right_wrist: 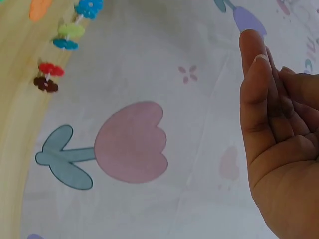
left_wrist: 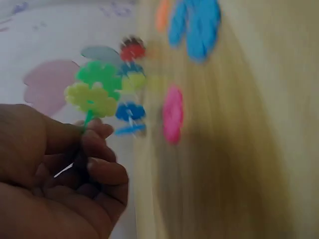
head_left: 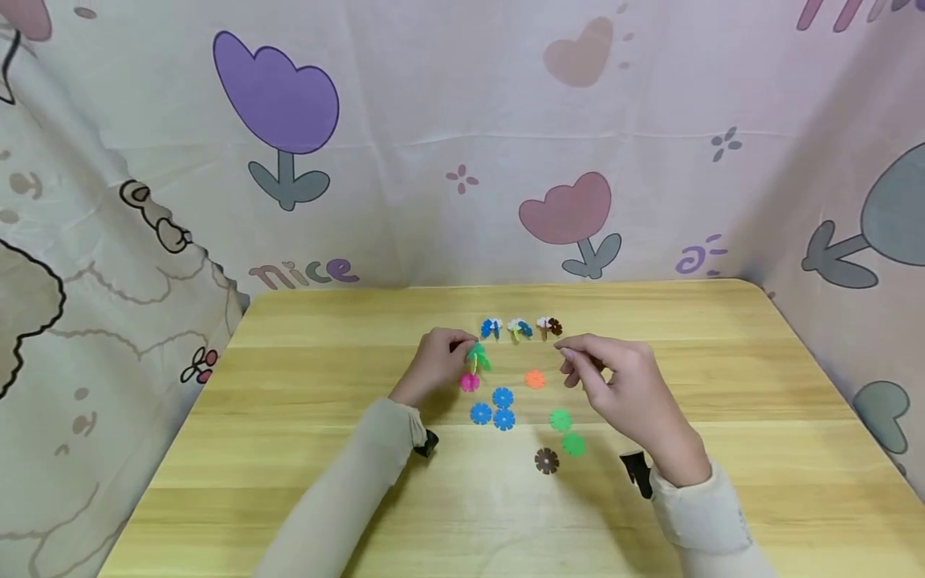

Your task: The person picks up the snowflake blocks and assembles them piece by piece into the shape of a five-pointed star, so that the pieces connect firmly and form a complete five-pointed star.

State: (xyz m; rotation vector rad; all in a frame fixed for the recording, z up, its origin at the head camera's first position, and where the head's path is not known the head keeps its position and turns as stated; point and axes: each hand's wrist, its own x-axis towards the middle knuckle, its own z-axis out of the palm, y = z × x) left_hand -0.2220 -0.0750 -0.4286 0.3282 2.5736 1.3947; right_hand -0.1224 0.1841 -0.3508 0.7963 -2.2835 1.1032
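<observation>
My left hand point(head_left: 454, 351) pinches a small piece built of a green and a yellow snowflake disc point(head_left: 478, 357) just above the wooden table point(head_left: 325, 482); the left wrist view shows my fingers point(left_wrist: 97, 130) on its thin stem, with the two discs point(left_wrist: 95, 87) above. My right hand point(head_left: 572, 360) hovers to the right with relaxed fingers point(right_wrist: 253, 55) and holds nothing. Between the hands lie loose discs: pink point(head_left: 470, 382), orange point(head_left: 535, 379), three blue point(head_left: 502, 396), two green point(head_left: 560, 418) and a brown one point(head_left: 547, 461).
Three small assembled disc pieces point(head_left: 519, 327) stand in a row behind the hands. A printed tulip cloth point(head_left: 564, 209) walls the table at the back and both sides. Bare wood stretches left, right and in front of the discs.
</observation>
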